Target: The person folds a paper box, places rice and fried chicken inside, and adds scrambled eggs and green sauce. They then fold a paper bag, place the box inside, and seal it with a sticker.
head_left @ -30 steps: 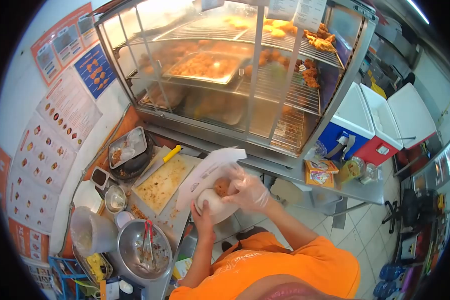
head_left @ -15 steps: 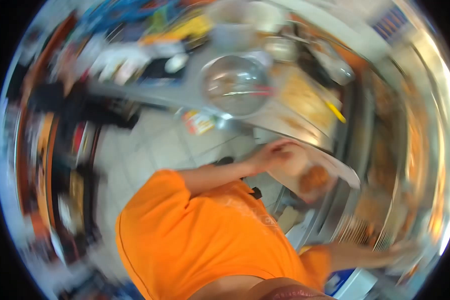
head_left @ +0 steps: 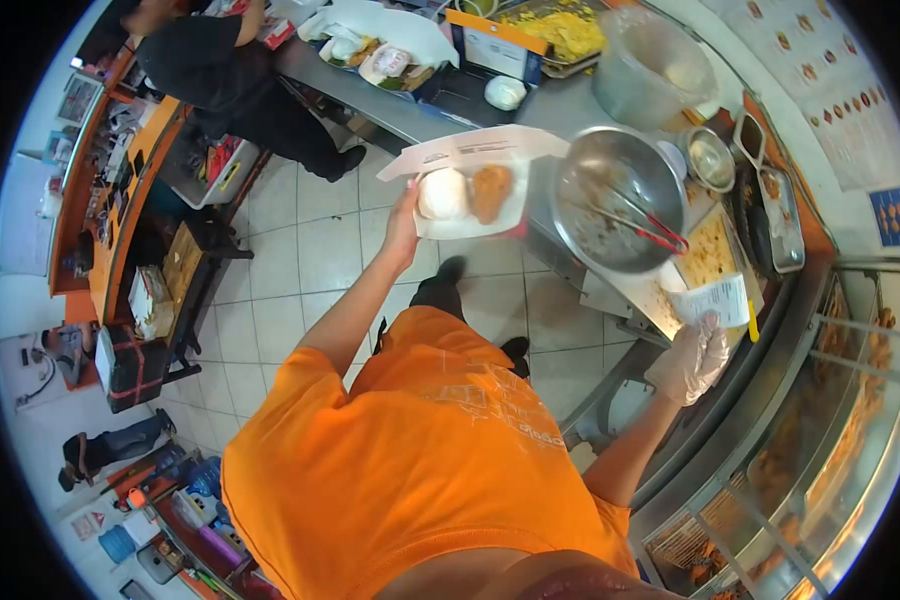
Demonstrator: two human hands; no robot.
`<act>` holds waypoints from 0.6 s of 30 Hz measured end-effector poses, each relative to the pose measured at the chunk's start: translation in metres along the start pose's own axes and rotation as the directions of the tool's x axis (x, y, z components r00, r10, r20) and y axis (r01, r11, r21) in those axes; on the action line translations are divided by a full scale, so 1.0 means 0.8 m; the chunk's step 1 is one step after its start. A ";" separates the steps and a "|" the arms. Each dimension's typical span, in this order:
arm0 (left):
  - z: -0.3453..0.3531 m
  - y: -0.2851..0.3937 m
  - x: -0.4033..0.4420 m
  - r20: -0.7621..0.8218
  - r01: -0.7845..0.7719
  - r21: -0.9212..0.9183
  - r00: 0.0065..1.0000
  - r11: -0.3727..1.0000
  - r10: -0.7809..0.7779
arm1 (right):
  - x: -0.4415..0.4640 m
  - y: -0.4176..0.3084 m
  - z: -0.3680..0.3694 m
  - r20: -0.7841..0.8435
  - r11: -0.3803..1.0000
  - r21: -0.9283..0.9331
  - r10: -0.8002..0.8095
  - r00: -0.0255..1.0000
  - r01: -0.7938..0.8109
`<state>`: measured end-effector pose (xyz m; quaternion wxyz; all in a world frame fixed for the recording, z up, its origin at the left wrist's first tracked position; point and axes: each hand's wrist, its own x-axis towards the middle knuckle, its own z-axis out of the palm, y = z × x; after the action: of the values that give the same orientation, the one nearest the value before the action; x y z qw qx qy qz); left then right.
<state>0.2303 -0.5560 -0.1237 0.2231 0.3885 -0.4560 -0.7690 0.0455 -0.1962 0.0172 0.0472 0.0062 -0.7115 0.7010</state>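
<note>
My left hand (head_left: 402,222) holds an open paper box (head_left: 515,205) by its left side. In the box lie a round white item (head_left: 443,194) and, beside it, a piece of fried food (head_left: 491,192). My right hand (head_left: 694,362), in a clear plastic glove, pinches a printed paper slip (head_left: 715,302) over the cutting board (head_left: 712,252). Left of the board stands a steel bowl (head_left: 600,225), with red-handled tongs (head_left: 635,225) resting in it. A yellow knife handle (head_left: 753,322) shows beside the slip.
The heated display cabinet (head_left: 770,500) stands at the lower right. A plastic tub (head_left: 650,70), a tray of yellow food (head_left: 560,35) and a filled paper box (head_left: 380,50) line the counter. A co-worker (head_left: 205,65) in black stands at the upper left.
The view has swung round from the display cabinet to the counter and room. The box has moved away from the cabinet in my left hand. My right hand now has a paper slip.
</note>
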 end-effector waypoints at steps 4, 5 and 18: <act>-0.073 -0.002 0.091 -0.166 0.133 -0.011 0.977 0.991 -0.133 | -0.032 -0.032 0.145 0.289 0.971 -0.200 -0.071 0.955 0.133; -0.085 0.001 0.119 -0.205 0.121 0.033 0.972 0.992 -0.112 | -0.039 -0.031 0.190 0.293 0.969 -0.204 -0.074 0.953 0.138; -0.076 0.031 0.239 -0.030 -0.085 0.354 0.994 0.931 0.103 | -0.096 0.321 0.379 0.180 0.696 -0.376 0.703 0.688 -0.612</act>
<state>0.1644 -0.7333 -0.1945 0.1974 0.4184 -0.5988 -0.6538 0.0849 -0.4985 -0.2486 -0.3220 -0.1490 -0.7565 0.5494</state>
